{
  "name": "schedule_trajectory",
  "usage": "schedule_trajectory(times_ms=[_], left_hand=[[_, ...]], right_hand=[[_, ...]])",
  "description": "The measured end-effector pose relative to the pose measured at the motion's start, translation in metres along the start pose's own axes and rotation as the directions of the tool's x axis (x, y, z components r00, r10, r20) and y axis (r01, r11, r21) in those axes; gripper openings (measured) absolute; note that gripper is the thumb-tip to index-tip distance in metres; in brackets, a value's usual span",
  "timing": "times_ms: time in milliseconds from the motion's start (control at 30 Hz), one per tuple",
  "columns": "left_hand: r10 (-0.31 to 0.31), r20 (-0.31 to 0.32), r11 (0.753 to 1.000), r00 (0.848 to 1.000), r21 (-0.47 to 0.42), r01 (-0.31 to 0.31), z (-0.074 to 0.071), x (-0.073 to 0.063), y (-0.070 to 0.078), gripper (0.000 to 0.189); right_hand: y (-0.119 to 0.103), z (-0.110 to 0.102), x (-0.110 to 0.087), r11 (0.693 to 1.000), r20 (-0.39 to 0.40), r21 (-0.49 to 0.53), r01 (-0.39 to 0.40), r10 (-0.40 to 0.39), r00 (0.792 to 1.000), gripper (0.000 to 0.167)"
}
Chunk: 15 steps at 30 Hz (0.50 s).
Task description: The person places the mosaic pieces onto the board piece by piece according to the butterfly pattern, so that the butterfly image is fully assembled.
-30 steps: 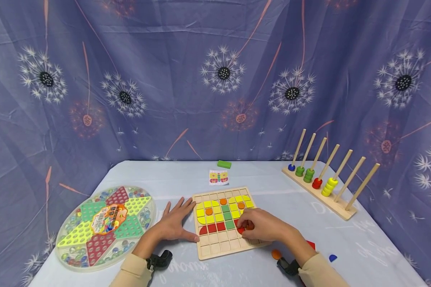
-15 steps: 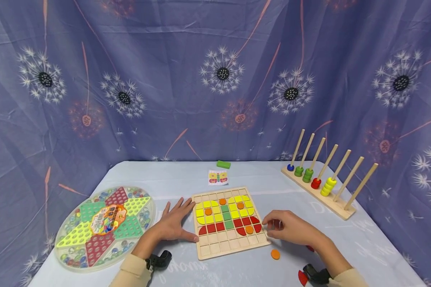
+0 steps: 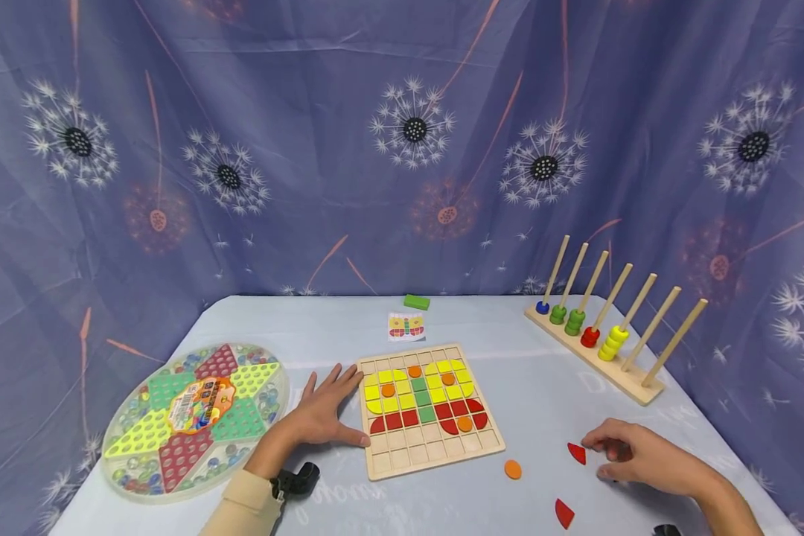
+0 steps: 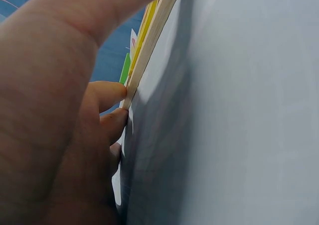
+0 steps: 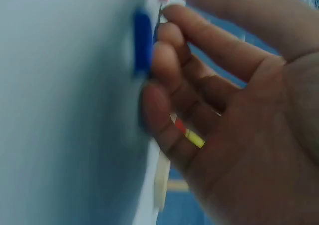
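A wooden grid board (image 3: 402, 463) lies mid-table, with yellow, red, green and orange flat pieces set in its cells. Along its left edge, my left hand (image 3: 324, 413) is spread, thumb and fingertips at the frame; the left wrist view shows fingertips against the board's side (image 4: 144, 60). To the right of the board, my right hand (image 3: 643, 454) is low over the cloth, fingers loosely bent and holding nothing. Its index fingertip is right at a red quarter-circle piece (image 3: 577, 453). A blue piece (image 5: 142, 42) shows beside the fingers in the right wrist view.
Another red quarter-circle (image 3: 564, 514) and an orange disc (image 3: 512, 469) lie nearer the front. Behind the board are a butterfly pattern card (image 3: 406, 327) and a green block (image 3: 416, 302). Chinese checkers (image 3: 228, 432) stands left, a peg rack with coloured rings (image 3: 599, 357) back right.
My right hand has left the red pieces on the board's right side and moved right to the loose red quarter-circle. My left hand stays at the board's edge.
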<state>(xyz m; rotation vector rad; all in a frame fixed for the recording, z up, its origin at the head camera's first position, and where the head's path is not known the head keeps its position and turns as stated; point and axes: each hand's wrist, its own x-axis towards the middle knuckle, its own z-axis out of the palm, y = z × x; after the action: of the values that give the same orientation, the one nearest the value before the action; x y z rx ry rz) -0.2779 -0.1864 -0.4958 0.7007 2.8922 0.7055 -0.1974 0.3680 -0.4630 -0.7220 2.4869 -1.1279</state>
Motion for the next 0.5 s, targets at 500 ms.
schedule_trajectory(times_ms=[500], left_hand=[[0.009, -0.002, 1.000, 1.000, 0.003, -0.009, -0.002, 0.000, -0.001, 0.123]], right_hand=[[-0.005, 0.004, -0.019, 0.972, -0.050, -0.068, -0.223, 0.220, 0.974, 0.036]])
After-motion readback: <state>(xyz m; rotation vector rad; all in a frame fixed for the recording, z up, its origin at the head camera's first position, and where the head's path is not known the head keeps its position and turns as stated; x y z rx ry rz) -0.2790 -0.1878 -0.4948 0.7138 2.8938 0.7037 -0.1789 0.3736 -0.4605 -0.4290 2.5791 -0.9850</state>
